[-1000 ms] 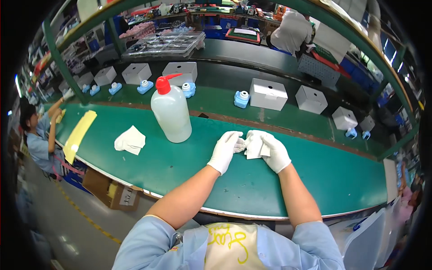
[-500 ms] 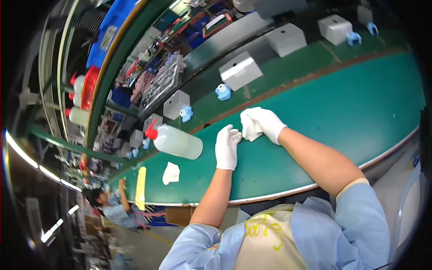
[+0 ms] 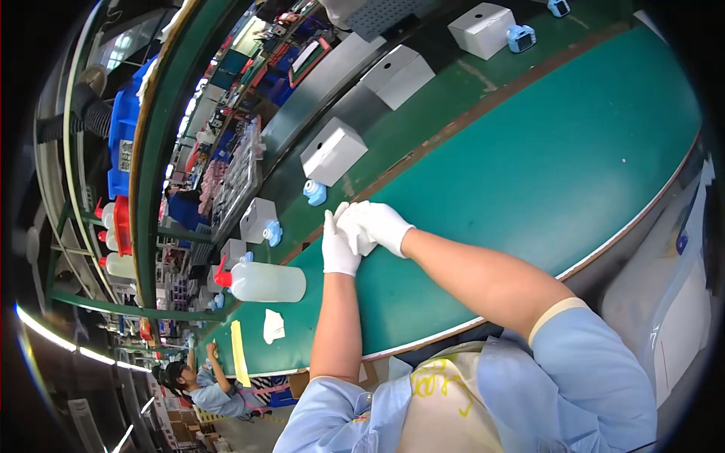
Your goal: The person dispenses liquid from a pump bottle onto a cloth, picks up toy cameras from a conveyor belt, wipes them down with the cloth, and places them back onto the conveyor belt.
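Both my hands wear white gloves and meet above the green bench mat. In my right hand (image 3: pixel 384 226), closed, is a crumpled white cloth (image 3: pixel 362 241) that hangs below the fingers. My left hand (image 3: pixel 340 251) presses against the cloth from the left, its fingers curled and partly hidden behind my right hand. What it holds, if anything, cannot be made out. Just beyond the hands sits a small light-blue camera-shaped item (image 3: pixel 315 192), beside a white box (image 3: pixel 333 152). To the left, a translucent bottle with a red pump (image 3: pixel 268 282) lies on its side in this tilted view.
Another white cloth (image 3: pixel 273 326) and a yellow strip (image 3: pixel 239 353) lie on the green mat (image 3: pixel 521 181). More white boxes (image 3: pixel 398 77) and light-blue items (image 3: pixel 521 38) line the raised back ledge. A co-worker (image 3: pixel 204 389) is at the bench's far left end. A green shelf frame (image 3: pixel 155 151) stands left.
My hands, slightly apart before, have come together at the cloth. The view has turned, so the bench, bottle and boxes sit further left or at another tilt.
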Motion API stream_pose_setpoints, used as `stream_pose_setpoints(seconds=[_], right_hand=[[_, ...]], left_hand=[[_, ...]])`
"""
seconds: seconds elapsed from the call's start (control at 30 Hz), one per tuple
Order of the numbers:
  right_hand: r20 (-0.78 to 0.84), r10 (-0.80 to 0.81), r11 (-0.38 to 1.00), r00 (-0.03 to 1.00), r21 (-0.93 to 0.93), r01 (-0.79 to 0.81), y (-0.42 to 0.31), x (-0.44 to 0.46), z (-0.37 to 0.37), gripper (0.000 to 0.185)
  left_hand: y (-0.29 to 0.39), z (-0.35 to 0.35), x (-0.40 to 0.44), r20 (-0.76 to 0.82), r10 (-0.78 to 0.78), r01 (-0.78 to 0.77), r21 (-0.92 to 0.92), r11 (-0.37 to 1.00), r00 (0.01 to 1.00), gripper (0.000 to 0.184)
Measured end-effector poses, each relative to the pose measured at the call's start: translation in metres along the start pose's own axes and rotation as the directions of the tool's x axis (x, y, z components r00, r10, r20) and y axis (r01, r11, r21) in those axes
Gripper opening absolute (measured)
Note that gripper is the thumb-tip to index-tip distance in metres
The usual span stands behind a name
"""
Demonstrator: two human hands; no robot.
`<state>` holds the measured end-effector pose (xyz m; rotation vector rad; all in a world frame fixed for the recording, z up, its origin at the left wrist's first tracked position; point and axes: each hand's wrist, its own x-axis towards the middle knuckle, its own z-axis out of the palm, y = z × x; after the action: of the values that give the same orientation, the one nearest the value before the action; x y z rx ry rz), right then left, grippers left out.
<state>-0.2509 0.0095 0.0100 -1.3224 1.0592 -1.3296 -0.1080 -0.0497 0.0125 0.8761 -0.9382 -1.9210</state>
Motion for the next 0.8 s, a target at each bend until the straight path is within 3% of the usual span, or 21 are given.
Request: stream_pose_setpoints(seconds=[0.07,0.1,0.13,0.23,0.33,0.47,0.67,0.73,0.8], right_hand=[[-0.014,0.055,0.985,0.998,0.166,-0.052,-0.003,0.0,-0.005,0.034],[0.034,0.183,0.892,0.983,0.415,-0.18,-0.007,-0.005,-0.01,0.037],[0.024,0.213,0.861,0.977,0.467,-0.2,-0.005,-0.004,-0.011,0.038],[0.023,0.266,0.76,0.964,0.61,-0.224,0.0,0.001,-0.01,0.041],[0.053,0.217,0.748,0.975,0.632,-0.201,-0.002,0.0,-0.015,0.04],[0.014,0.226,0.774,0.974,0.604,-0.189,-0.015,-0.004,-0.022,0.037],[0.03,0.228,0.831,0.973,0.515,-0.211,-0.01,-0.004,-0.022,0.041],[0.022,0.24,0.808,0.971,0.55,-0.212,-0.013,-0.004,-0.02,0.043],[-0.031,0.242,0.836,0.97,0.514,-0.192,-0.016,-0.003,-0.021,0.046]], left_hand=[[0.001,-0.001,0.005,0.199,-0.032,0.043,-0.049,0.998,0.98,0.057],[-0.001,-0.001,0.005,0.291,-0.04,0.065,-0.076,0.995,0.956,0.059],[-0.003,-0.003,0.003,0.167,-0.039,0.047,-0.04,0.998,0.985,0.065],[-0.003,0.002,-0.002,0.252,-0.038,0.091,-0.201,0.975,0.967,0.073],[-0.002,0.008,-0.004,0.213,-0.04,0.063,-0.102,0.993,0.976,0.077],[-0.002,0.027,-0.01,0.177,-0.036,0.058,-0.123,0.991,0.984,0.072],[-0.018,0.022,-0.014,0.191,0.096,-0.078,-0.098,0.992,0.977,0.067],[-0.017,0.02,-0.013,0.175,0.062,-0.044,-0.1,0.994,0.983,0.067],[-0.01,0.021,-0.011,0.266,-0.01,0.049,-0.142,0.989,0.964,0.068]])
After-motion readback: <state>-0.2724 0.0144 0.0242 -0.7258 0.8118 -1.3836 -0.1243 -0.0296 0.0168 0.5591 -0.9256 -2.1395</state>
